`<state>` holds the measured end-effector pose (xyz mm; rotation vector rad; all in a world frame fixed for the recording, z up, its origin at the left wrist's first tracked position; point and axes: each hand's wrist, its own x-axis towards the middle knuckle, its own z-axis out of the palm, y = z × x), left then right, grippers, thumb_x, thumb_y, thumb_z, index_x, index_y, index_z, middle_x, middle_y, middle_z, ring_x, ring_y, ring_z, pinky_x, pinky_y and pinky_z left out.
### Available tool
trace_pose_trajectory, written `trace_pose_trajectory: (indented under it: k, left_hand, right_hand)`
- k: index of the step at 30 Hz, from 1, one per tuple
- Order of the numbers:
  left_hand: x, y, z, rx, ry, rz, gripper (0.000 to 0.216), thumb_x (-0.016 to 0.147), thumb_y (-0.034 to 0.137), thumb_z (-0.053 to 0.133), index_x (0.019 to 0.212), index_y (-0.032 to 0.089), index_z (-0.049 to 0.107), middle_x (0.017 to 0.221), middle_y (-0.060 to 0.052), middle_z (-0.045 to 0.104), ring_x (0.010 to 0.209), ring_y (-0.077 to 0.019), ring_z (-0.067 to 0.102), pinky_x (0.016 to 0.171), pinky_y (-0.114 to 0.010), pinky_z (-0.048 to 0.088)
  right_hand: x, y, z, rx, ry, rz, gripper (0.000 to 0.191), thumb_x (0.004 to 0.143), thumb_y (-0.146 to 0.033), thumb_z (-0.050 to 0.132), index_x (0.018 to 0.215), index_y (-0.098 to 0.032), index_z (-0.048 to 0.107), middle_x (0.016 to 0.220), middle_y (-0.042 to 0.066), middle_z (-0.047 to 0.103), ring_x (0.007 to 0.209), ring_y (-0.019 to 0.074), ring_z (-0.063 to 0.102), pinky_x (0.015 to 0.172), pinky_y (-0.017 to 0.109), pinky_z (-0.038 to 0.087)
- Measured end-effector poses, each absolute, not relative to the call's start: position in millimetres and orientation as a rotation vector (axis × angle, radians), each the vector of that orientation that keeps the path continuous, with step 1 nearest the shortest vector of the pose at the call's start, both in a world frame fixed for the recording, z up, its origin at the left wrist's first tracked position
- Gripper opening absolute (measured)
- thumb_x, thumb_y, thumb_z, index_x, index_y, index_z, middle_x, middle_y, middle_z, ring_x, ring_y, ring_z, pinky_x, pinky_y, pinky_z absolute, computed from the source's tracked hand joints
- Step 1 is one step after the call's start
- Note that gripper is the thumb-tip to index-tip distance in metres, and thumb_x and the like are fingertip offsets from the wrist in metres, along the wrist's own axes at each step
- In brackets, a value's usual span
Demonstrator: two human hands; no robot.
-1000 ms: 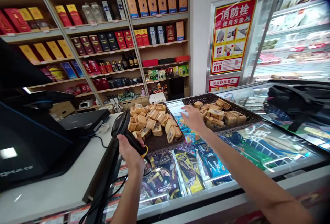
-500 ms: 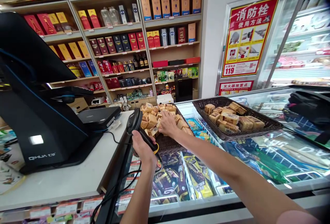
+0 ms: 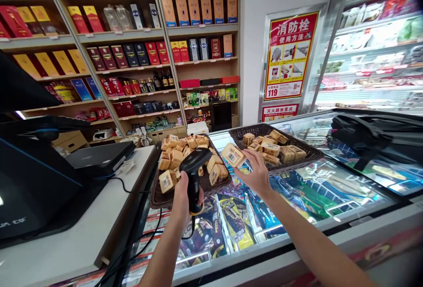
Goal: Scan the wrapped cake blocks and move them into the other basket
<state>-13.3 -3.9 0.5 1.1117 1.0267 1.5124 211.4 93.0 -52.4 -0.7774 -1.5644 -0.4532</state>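
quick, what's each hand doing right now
Left hand: closed around the barcode scanner.
Right hand: holding a wrapped pastry.

My left grip (image 3: 185,196) is covering the scanner (image 3: 194,170) handle, and the barcode on the packet (image 3: 233,155) in my right grip (image 3: 256,174) is reading too small. Left of my left grip, the register screen (image 3: 29,181) is running off the edge; far right, chiller shelves (image 3: 373,45) are blurring.
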Motion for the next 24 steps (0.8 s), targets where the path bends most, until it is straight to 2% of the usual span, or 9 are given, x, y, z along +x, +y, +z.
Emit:
trace_pose_trajectory:
  k: [9,24]
  left_hand:
    - [-3,-7,-11,1.266,1.105,1.324,0.072,0.072,0.088,0.05,0.087,0.018,0.055,0.044,0.006,0.045,0.034,-0.0084,0.037,0.037,-0.02,0.028]
    - [-1,-5,-4,1.158,1.17,1.38,0.073,0.074,0.086,0.052,0.098,0.018,0.058,0.044,0.007,0.046,0.033,-0.0113,0.041,0.034,-0.02,0.029]
  right_hand:
    - [226,105,-61,-0.828,-1.502,-0.445,0.052,0.082,-0.025,0.07,0.131,-0.019,0.054,0.116,0.015,0.061,0.109,0.0292,0.062,0.091,0.046,0.059]
    - [242,116,-61,-0.997,-1.376,-0.519,0.046,0.082,-0.033,0.07,0.123,-0.017,0.058,0.115,0.015,0.062,0.11,0.0287,0.062,0.096,0.046,0.056]
